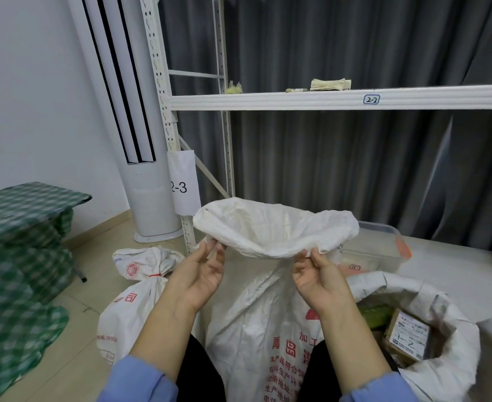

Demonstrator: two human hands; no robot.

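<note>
— Two hands share one rim. The left hand (202, 274) and the right hand (318, 275) each pinch the near lip of the white woven sack (271, 230), thumb against fingertips, palms turned up.
— Where is it?
— It stands close in front of the person, before the metal shelf rack (326, 97). The mouth is pulled wide open and the red-printed body sags below.
— How will it handle?
— Soft and light, I judge. The cloth crumples and folds where it hangs, so it looks nearly empty. Woven plastic tends to be slick, so a bare pinch could slip once weight goes in.
— Best hold?
— The rim, with the hands well apart and the lip rolled over the fingers. The tied sack (140, 288) lying to the left suggests the neck bunches easily for a fist grip.
</note>
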